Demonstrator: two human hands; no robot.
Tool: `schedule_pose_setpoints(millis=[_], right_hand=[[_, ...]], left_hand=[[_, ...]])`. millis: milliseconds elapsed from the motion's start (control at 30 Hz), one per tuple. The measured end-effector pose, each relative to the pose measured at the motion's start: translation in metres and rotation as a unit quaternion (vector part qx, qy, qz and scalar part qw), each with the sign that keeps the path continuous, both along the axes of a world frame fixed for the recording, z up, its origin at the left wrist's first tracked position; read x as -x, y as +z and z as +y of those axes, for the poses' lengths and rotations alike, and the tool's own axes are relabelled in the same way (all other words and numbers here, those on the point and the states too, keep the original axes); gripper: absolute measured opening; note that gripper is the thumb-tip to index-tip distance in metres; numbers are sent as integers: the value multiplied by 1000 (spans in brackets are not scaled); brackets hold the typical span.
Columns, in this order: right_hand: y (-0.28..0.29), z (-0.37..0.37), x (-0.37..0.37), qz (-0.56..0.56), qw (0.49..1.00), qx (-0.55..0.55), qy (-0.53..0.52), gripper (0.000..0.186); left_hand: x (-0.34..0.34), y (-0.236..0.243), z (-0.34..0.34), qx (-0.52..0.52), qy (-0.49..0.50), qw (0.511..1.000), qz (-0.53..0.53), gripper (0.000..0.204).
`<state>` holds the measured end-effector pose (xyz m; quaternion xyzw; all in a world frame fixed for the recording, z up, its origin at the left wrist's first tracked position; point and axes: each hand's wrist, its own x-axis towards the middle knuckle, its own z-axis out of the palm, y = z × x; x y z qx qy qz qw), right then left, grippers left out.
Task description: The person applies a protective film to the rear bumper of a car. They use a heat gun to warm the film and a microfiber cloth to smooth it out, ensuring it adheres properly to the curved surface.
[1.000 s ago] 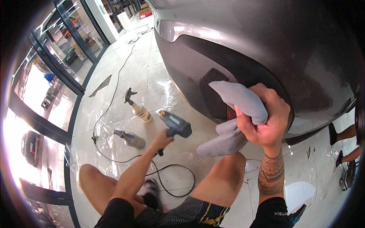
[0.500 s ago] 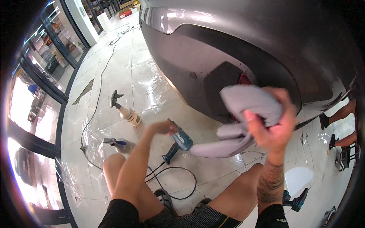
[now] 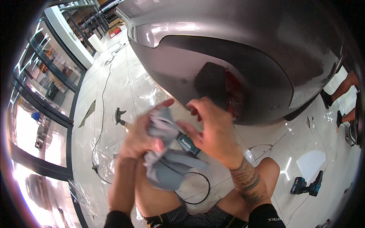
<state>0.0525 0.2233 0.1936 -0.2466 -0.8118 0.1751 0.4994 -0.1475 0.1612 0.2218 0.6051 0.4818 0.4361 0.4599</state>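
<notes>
A soft grey cloth (image 3: 167, 173) hangs bunched from my left hand (image 3: 137, 138), its folds drooping above my left thigh. The fingers and thumb of that hand are closed round its upper part, blurred by motion. Close beside the cloth is my right hand (image 3: 217, 133), empty, thumb and bent fingers apart. Ahead of both hands stands a dark grey car bumper (image 3: 251, 57) with a red lamp or reflector (image 3: 232, 91) set in a black recess. Below and between my hands a teal corded power tool (image 3: 188, 145), like a heat gun, lies on the floor, partly covered.
A spray bottle (image 3: 120, 116) stands left of my left hand, mostly hidden. A cord (image 3: 102, 110) runs along the tiled floor beside glass doors (image 3: 42, 125). On the right lie a cordless drill (image 3: 306, 185) and a white sheet (image 3: 311, 163). Another person's legs (image 3: 342, 89) show beyond.
The grey cloth has passed from my right hand to my left and come down toward my lap. My right hand has moved left, away from the bumper. The view has shifted slightly.
</notes>
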Motion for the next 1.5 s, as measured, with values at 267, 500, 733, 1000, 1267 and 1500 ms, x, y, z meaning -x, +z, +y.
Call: schedule_pose_setpoints(millis=[267,500,733,1000,1267,1500], right_hand=[[18,58,-74,246,907,-242,-240,16],[20,74,-63,173,855,-376,-312,7],[20,76,-65,173,850,-392,-306,6],[19,77,-63,174,850,-400,-296,5],[21,76,-64,167,849,-397,-307,5],[21,77,-62,175,849,-394,-305,5]], left_hand=[[33,117,67,-287,254,817,431,59],[38,144,104,-422,157,681,577,56],[27,137,113,-399,142,695,581,46],[35,135,117,-405,130,691,584,49],[36,137,119,-439,95,661,601,50],[35,139,121,-477,57,626,615,45]])
